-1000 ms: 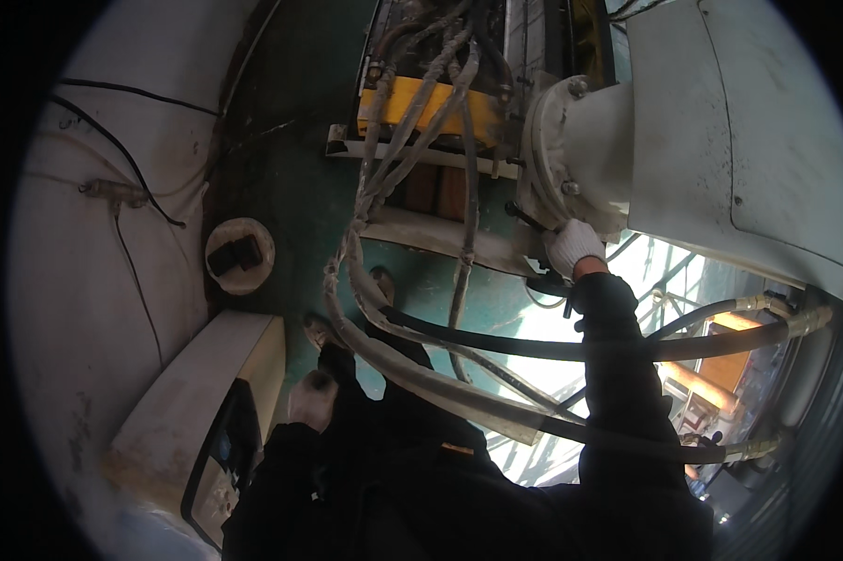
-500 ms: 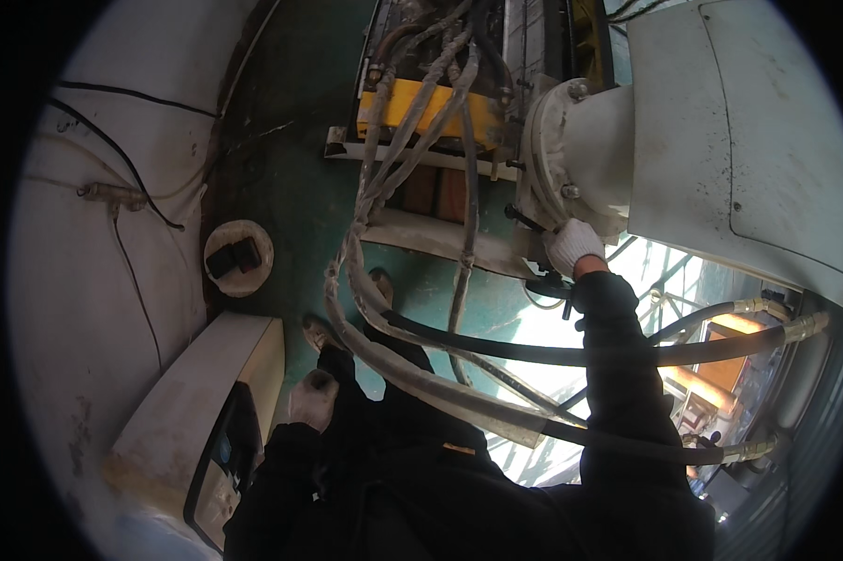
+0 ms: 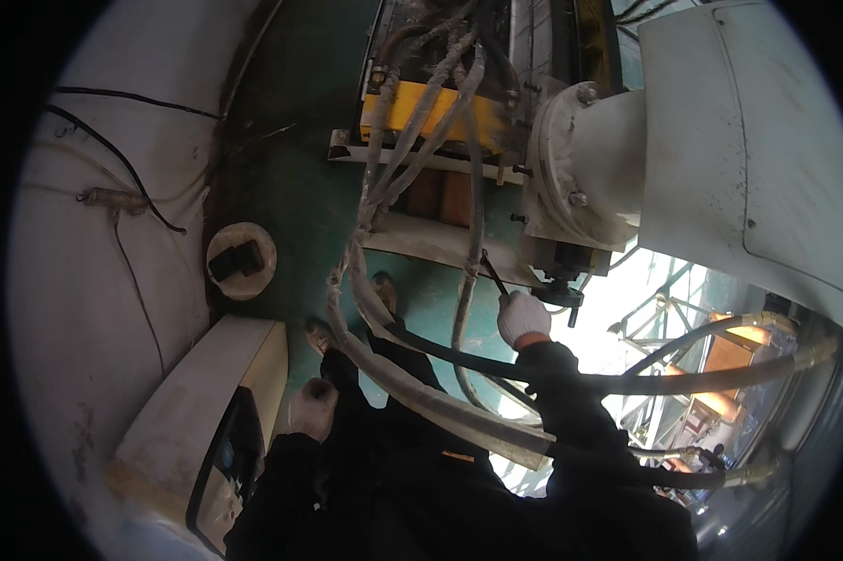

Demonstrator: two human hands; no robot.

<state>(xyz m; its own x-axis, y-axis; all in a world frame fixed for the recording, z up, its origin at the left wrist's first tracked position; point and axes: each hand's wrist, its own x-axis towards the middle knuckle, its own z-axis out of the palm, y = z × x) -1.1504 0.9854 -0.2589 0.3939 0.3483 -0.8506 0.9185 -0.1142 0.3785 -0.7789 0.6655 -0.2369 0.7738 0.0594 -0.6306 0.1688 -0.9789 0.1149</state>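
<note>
My right hand (image 3: 522,320), in a white knit glove, is closed round the lower end of a dark, slim wrench (image 3: 493,273). The wrench points up and left, apart from the machine. Just right of the hand is a black handwheel (image 3: 562,295) with a small crank handle, below a pale bolted flange (image 3: 557,168). Low on the left, beside my leg, hangs my left hand (image 3: 311,409), also gloved. Its fingers are curled in, and whatever they may hold is hidden.
Several grimy hoses (image 3: 412,374) loop across in front of me and past my right arm. A large pale housing (image 3: 702,140) stands right, a yellow machine part (image 3: 421,117) ahead. At left are a round stool (image 3: 241,285) with dark objects and a pale cabinet (image 3: 207,402).
My right hand has drawn the wrench away from the flange bolts, moving left and toward me. The left hand stays low in nearly the same place.
</note>
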